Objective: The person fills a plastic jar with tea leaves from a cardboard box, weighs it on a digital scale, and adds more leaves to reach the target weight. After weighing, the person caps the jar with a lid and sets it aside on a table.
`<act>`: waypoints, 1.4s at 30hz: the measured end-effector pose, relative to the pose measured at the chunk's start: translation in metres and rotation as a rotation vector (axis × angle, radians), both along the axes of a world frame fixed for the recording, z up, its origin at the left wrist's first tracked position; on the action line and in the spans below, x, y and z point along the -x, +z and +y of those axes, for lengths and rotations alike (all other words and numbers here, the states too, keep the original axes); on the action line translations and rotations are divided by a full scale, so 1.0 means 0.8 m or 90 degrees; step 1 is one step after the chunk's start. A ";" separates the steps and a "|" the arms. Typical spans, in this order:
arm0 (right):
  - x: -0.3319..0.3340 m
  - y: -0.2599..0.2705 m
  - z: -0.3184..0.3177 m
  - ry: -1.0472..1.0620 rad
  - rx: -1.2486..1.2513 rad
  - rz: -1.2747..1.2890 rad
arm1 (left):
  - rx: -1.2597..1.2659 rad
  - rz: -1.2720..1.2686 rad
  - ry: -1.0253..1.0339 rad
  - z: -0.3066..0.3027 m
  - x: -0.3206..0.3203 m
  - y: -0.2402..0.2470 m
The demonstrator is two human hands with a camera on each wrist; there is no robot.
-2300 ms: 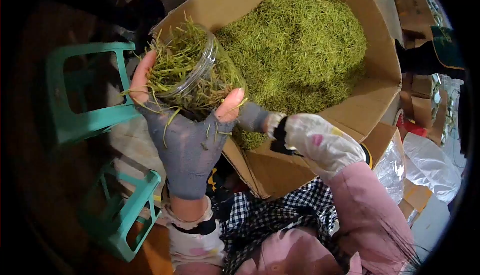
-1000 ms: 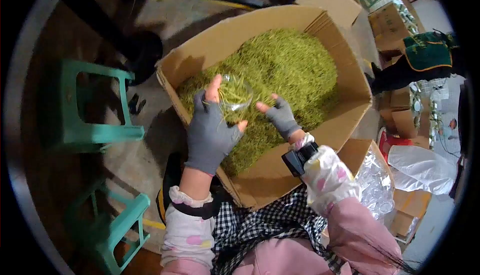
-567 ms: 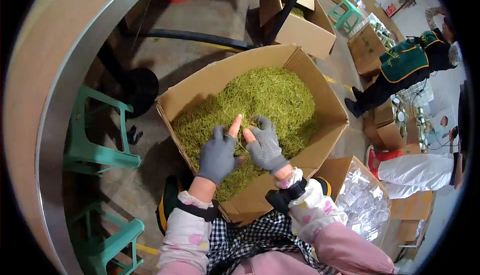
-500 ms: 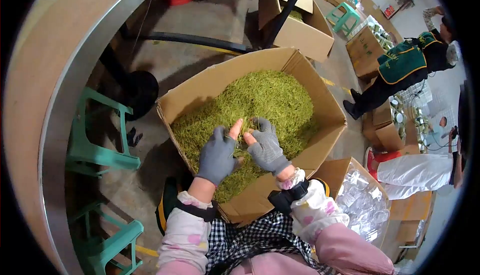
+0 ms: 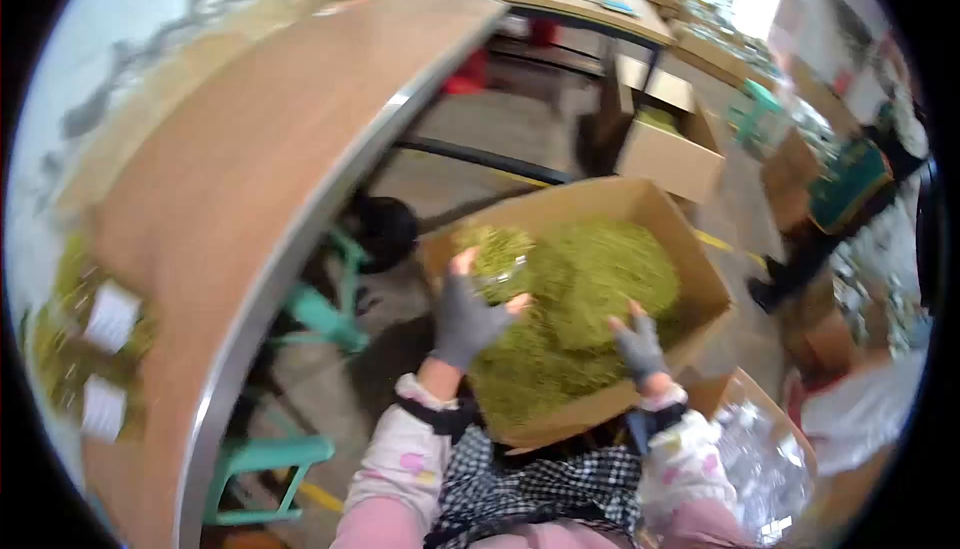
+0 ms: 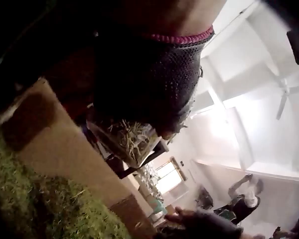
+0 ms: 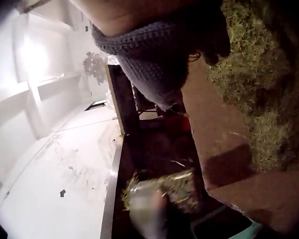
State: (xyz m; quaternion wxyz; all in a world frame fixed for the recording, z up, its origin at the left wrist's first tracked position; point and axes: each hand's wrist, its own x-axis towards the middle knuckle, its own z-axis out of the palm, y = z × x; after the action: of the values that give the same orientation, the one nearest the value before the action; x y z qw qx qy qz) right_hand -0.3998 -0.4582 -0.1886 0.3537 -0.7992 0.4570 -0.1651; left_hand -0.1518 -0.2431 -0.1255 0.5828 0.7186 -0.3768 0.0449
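Observation:
A clear jar (image 5: 513,273), filled to the top with loose dried green stems, sits in my left hand (image 5: 468,321). Gloved fingers and thumb grip it around its side, with the bare fingertips showing. The left wrist view shows stems through the jar's clear wall (image 6: 134,147), beyond the dark glove. My right hand (image 5: 640,345), in a matching grey glove, hovers at the right part of the green heap (image 5: 610,269), its fingers spread and apart from the jar. That heap fills much of a large cardboard box (image 5: 697,239) in front of me.
A long brown table (image 5: 270,139) with a metal edge runs along the left, bearing filled packs with white labels (image 5: 112,317). Green stools (image 5: 265,457) stand beneath it. A box of clear empty containers (image 5: 755,459) is at right. Another person (image 5: 850,189) stands back right.
My hands were close together over the heap and have parted, the right moving rightward. The jar in my left hand shows again. The head view has swung up and left onto the table.

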 end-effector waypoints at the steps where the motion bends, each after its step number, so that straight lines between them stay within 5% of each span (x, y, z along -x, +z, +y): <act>1: 0.010 0.018 0.009 -0.002 -0.034 -0.021 | 0.012 -0.106 0.041 0.013 -0.005 0.031; 5: 0.019 0.000 -0.017 0.069 -0.198 -0.242 | 0.075 -0.218 0.110 0.091 -0.003 0.177; 9: 0.007 -0.030 -0.040 0.184 -0.179 -0.261 | 0.077 -0.436 0.270 0.166 0.009 0.277; 12: 0.014 -0.004 -0.013 0.227 -0.107 -0.234 | 0.001 -0.454 0.378 0.239 0.045 0.324; 17: 0.032 0.018 0.001 0.249 -0.055 -0.227 | -0.193 -0.362 0.595 0.351 0.047 0.316; 24: 0.063 0.008 -0.048 0.288 -0.048 -0.229 | -0.371 -0.474 0.898 0.390 0.027 0.297; 27: 0.115 0.122 -0.012 0.235 -0.070 -0.141 | -0.501 -0.628 0.968 0.445 -0.065 0.264; 30: 0.186 0.100 -0.063 0.175 0.000 -0.223 | -0.469 -0.781 0.940 0.375 -0.016 0.283; 36: 0.416 0.115 -0.081 -0.369 -0.130 -0.286 | -0.289 -0.883 0.674 0.239 0.052 0.293; 37: 0.462 0.085 -0.099 -0.366 -0.079 -0.300 | -0.291 -0.891 0.610 0.212 0.048 0.284; 41: 0.573 0.054 -0.050 -0.453 0.007 -0.086 | -0.364 -0.790 0.247 0.090 0.028 0.202; 42: 0.582 0.043 -0.033 -0.453 0.081 0.106 | -0.382 -0.715 0.150 0.064 0.024 0.168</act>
State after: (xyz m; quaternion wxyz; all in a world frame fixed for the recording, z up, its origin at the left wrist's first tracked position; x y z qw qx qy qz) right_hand -0.8655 -0.4842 -0.1546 0.1854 -0.6215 0.7223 -0.2402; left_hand -0.1712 -0.1922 0.0091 0.0618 0.7540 -0.5392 0.3699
